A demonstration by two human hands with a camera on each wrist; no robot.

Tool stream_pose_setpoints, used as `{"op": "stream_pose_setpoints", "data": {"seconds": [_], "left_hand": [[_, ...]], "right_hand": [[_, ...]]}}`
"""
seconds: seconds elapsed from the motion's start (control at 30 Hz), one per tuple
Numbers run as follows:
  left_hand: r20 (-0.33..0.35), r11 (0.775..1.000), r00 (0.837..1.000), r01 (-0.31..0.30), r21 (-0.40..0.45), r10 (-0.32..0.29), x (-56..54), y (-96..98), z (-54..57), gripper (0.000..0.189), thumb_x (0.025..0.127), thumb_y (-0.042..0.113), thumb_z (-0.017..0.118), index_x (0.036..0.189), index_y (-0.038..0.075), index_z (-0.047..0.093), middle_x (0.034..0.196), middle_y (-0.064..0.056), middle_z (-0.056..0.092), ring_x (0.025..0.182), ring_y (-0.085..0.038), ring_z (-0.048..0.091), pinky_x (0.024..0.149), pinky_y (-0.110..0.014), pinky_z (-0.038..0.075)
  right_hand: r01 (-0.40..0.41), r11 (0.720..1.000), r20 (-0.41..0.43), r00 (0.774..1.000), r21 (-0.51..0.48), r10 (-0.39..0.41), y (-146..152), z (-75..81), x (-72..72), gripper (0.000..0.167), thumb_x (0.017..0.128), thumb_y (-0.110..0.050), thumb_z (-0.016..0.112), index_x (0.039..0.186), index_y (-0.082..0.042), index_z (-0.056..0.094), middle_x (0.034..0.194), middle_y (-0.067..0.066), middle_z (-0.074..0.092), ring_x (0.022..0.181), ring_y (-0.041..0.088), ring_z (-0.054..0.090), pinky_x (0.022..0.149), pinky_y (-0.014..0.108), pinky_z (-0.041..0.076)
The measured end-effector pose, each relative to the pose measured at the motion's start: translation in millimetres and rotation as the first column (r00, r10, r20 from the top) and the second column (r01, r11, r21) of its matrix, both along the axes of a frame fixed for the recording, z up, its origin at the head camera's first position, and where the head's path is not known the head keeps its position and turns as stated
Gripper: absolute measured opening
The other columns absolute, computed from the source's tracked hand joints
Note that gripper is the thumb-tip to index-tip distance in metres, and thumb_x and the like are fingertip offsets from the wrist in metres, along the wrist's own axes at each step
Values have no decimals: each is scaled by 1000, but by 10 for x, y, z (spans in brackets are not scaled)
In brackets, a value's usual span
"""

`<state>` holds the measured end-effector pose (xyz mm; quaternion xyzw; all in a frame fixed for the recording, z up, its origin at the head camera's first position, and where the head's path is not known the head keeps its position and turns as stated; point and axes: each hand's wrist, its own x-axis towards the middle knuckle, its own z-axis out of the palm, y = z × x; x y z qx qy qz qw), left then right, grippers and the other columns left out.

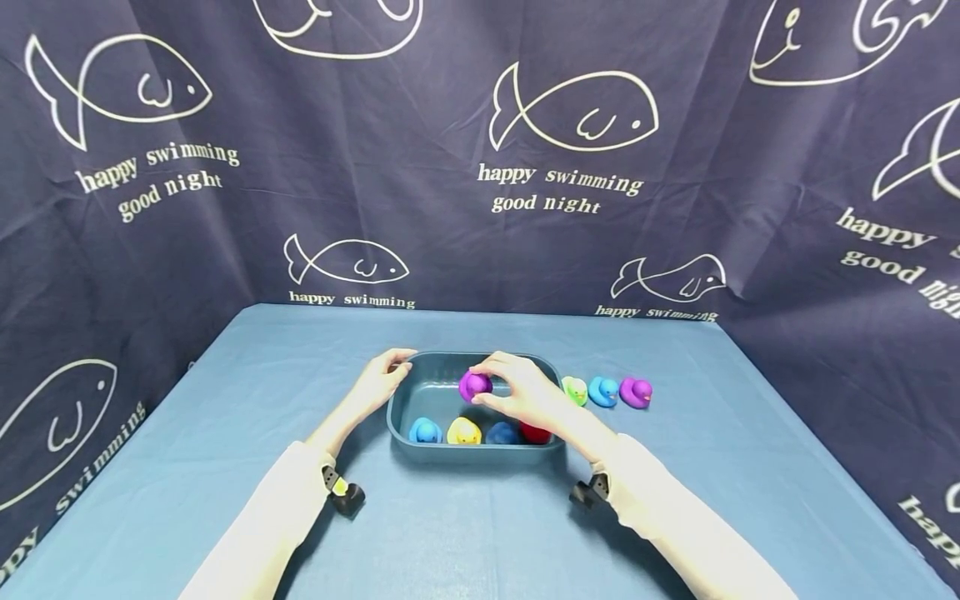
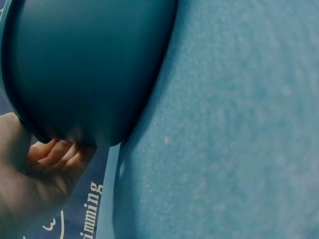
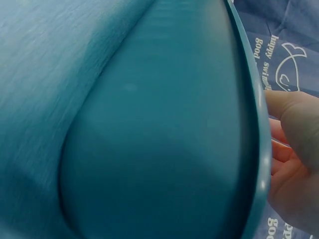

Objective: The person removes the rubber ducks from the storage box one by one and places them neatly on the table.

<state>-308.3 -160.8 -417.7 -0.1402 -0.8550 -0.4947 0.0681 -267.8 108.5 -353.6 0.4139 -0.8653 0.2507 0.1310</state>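
Observation:
A teal plastic bin [image 1: 480, 454] with rounded corners stands on the table. Over its inside, my right hand [image 1: 517, 392] pinches a purple rubber duck [image 1: 472, 386] between thumb and fingers. At the bin's left end, my left hand [image 1: 381, 382] grips the rim and wall; in the left wrist view its fingers [image 2: 65, 154] lie against the outside. Along the bin's near side sit a light blue duck [image 1: 425, 431], a yellow duck [image 1: 464, 431], a dark blue duck [image 1: 502, 433] and a red duck [image 1: 535, 432], partly hidden. The right wrist view hides the held duck behind the bin wall.
Right of the bin, a light green duck [image 1: 575, 390], a blue duck [image 1: 603, 391] and another purple duck [image 1: 636, 392] stand in a row on the blue tablecloth [image 1: 480, 533]. A dark fish-print curtain [image 1: 450, 208] hangs behind the table and at both sides.

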Motion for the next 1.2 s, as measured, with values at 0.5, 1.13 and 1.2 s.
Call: {"op": "stream_pose_setpoints", "data": {"seconds": [0.5, 1.13, 1.2], "left_hand": [[11, 1000, 1000, -1, 14, 1, 10, 4, 8, 32, 93, 8, 55, 123, -2, 57, 109, -21, 61, 77, -15, 52, 65, -23, 43], [32, 1000, 999, 3, 29, -4, 21, 1, 19, 32, 93, 7, 53, 124, -3, 56, 109, -21, 60, 74, -14, 50, 64, -22, 42], [38, 1000, 999, 3, 31, -4, 18, 10, 18, 32, 93, 7, 53, 124, -3, 55, 108, -21, 60, 74, -15, 50, 63, -22, 42]], "right_hand": [[-24, 996, -51, 999, -88, 19, 272, -13, 6, 37, 77, -17, 77, 110, -5, 67, 101, 5, 66, 92, 17, 62, 84, 36, 51], [-30, 997, -54, 998, -78, 26, 603, -35, 54, 35, 78, -16, 74, 110, -4, 66, 104, 4, 65, 98, 17, 59, 86, 38, 49], [-12, 997, -49, 999, -71, 8, 637, -38, 62, 35, 78, -17, 74, 110, -5, 66, 104, 3, 65, 98, 16, 59, 86, 37, 49]]}}
